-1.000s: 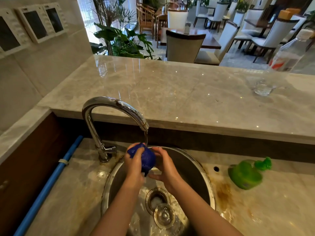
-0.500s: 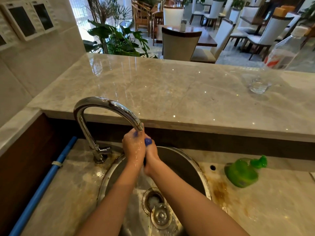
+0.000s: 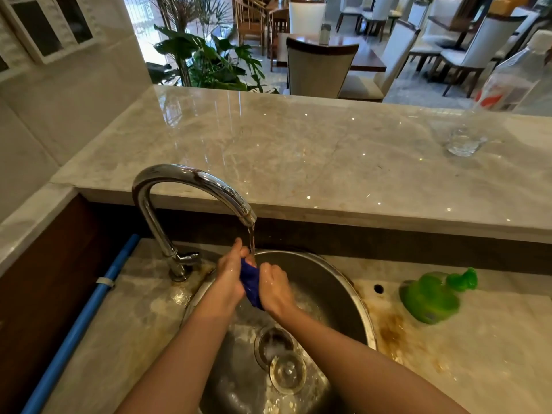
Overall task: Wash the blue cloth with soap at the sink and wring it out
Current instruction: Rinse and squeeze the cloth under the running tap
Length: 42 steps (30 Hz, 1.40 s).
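Observation:
The blue cloth (image 3: 251, 282) is bunched into a wet roll between both hands over the round steel sink (image 3: 352, 288). My left hand (image 3: 230, 273) grips its left side and my right hand (image 3: 274, 286) grips its right side, fingers curled round it. Water runs from the chrome tap (image 3: 191, 177) onto the cloth's top end. The green soap bottle (image 3: 433, 297) lies on its side on the counter to the right of the sink. Most of the cloth is hidden by my fingers.
An upturned glass (image 3: 288, 373) lies by the drain (image 3: 273, 343) in the sink. A blue pipe (image 3: 86, 312) runs along the left. On the raised marble ledge stand a small glass (image 3: 464, 141) and a plastic bottle (image 3: 513, 82) at the far right.
Both hands lowered from right under the spout, and the cloth went from a ball squeezed between my palms to a longer roll held at each side. Water keeps running.

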### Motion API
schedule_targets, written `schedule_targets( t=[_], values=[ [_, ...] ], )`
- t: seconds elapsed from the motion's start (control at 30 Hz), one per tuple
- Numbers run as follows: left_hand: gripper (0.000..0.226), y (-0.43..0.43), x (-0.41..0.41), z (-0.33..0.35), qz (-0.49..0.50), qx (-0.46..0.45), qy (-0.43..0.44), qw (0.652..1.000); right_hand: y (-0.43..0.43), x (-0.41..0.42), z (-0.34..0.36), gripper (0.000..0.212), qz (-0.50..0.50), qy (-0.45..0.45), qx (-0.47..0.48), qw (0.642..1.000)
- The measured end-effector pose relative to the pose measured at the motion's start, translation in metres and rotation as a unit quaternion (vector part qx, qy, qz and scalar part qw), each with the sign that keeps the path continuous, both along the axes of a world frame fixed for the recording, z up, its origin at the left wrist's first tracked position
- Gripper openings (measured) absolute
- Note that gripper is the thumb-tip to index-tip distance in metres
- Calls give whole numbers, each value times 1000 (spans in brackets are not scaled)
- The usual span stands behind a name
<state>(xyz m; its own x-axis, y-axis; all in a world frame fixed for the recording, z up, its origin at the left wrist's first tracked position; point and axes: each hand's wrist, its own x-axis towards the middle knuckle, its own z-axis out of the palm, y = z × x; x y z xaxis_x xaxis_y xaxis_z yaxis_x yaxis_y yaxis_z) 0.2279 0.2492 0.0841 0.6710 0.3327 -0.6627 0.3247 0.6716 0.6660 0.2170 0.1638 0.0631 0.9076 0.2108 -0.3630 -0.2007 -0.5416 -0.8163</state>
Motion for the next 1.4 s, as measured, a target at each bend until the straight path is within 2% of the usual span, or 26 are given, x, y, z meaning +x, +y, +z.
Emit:
schedule_targets(
  t=[0.07, 0.17, 0.27, 0.3, 0.37, 0.47, 0.57, 0.63, 0.73, 0.83, 0.93, 1.0, 1.07, 1.17, 1.27, 1.33, 1.4],
  values=[
    [42, 9, 1, -1, 6, -42, 14, 999, -4, 2, -1, 46, 31, -28, -2, 999],
    [46, 15, -6, 0, 22, -81, 45, 995, -13, 4, 1, 28, 35, -16, 124, 992],
    [40, 15, -14, -3, 7, -80, 9, 997, -11, 2, -6, 61, 56, -16, 132, 989],
    [40, 14, -18, -4, -3, -74, 1, 997, -10, 2, -6, 63, 38, -19, 137, 990],
    [40, 14, -24, -10, -17, -59, -20, 998, -9, 2, -2, 47, -20, 11, 171, 985],
    [32, 16, -35, -11, -55, 25, -36, 998, -17, 5, 0, 27, -61, 132, 256, 956],
    [23, 20, -45, -3, -108, 110, -37, 987, -23, 8, 4, 9, -72, 187, 296, 934],
    [18, 25, -48, 1, -134, 152, -22, 979, -26, 11, 3, 14, -120, 230, 327, 909],
    [26, 35, -48, 1, -175, 231, -12, 957, -32, 17, 3, 22, -184, 284, 352, 873],
    [30, 37, -48, 1, -127, 190, -10, 973, -33, 16, 7, 26, -151, 276, 347, 884],
    [35, 31, -46, -4, -121, 147, -40, 981, -27, 13, 11, 29, -62, 233, 310, 920],
    [29, 19, -44, -7, -122, 173, -43, 976, -21, 11, 15, 29, -20, 204, 261, 943],
    [33, 7, -44, -8, -81, 191, -14, 978, -17, 11, 23, 31, -44, 190, 229, 954],
    [33, -5, -40, -3, -44, 191, -10, 981, -13, 11, 22, 41, -126, 207, 225, 944],
    [36, 1, -37, 4, -60, 225, -18, 972, -16, 7, 22, 43, -180, 252, 290, 906],
    [36, 13, -39, 5, -60, 231, -13, 971, -23, 7, 26, 48, -165, 267, 309, 898],
    [29, 21, -41, 7, -53, 214, -16, 975, -29, 8, 31, 53, -79, 285, 313, 902]
  ],
)
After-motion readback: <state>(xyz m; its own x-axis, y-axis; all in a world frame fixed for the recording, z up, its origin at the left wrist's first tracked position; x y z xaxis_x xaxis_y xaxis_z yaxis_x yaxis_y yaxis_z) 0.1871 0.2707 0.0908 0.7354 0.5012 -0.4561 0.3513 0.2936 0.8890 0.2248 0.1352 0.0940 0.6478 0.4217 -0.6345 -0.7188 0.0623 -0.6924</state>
